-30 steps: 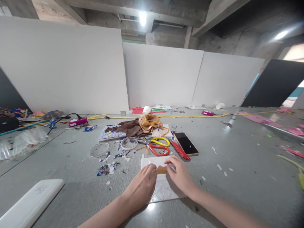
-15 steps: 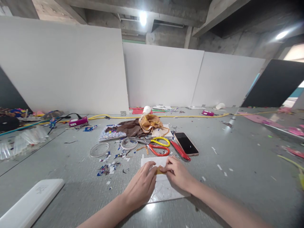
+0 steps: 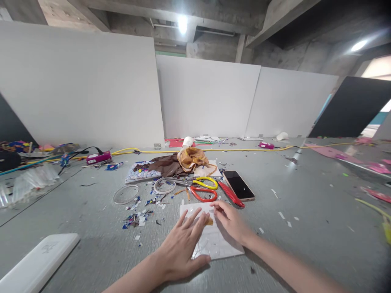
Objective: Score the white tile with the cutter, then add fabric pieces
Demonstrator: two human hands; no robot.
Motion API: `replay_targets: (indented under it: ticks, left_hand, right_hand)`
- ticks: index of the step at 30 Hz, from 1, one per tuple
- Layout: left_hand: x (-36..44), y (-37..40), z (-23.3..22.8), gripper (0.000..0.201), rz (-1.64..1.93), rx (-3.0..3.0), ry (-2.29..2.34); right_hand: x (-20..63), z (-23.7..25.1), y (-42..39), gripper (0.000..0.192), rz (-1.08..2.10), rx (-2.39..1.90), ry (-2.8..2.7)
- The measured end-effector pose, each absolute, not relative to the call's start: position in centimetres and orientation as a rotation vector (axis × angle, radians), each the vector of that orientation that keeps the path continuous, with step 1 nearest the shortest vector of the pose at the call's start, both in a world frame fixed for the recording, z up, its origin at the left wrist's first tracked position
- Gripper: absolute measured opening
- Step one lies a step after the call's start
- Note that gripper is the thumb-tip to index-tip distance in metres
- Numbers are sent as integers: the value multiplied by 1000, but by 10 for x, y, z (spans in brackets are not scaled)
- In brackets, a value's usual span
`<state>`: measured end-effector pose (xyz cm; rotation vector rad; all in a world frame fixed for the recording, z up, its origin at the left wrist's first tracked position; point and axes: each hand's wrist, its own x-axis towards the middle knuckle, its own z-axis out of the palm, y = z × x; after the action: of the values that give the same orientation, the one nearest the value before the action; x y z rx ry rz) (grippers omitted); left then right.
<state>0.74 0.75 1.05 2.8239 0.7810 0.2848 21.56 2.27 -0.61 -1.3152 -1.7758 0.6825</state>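
Note:
A white sheet-like board (image 3: 218, 244) with faint raised or shiny outlines lies flat on the table in front of me. On it is a small ochre piece (image 3: 209, 221), probably fabric. My left hand (image 3: 185, 242) is spread flat over the board's left side, fingertips touching the ochre piece's edge, thumb stretched across the lower part. At the board's upper right, my right hand (image 3: 230, 221) has its fingers bent and drawn together; whatever sits between the tips, if anything, is hidden. Just beyond lie scissors (image 3: 204, 194) with one yellow and one red handle, and a red-handled cutter (image 3: 231, 193).
A phone (image 3: 238, 185) lies right of the cutter. Brown cloth (image 3: 168, 164) and ochre cloth (image 3: 193, 158) rest on a patterned board (image 3: 142, 171). Two clear rings (image 3: 126, 194) and scraps (image 3: 137, 218) are on the left. A white power bank (image 3: 39, 260) lies nearer. White panels (image 3: 210, 97) stand behind.
My left hand has let go of the ochre piece and spread its fingers flat. My right hand has drawn slightly away from the piece, which now lies uncovered between them.

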Motion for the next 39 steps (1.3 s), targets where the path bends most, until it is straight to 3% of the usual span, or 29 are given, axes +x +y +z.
replay_targets:
  ticks: [39]
  left_hand:
    - [6,13,8,87,322,2802,784]
  right_hand:
    - [216,-11,24,20,621,-1318,-1805]
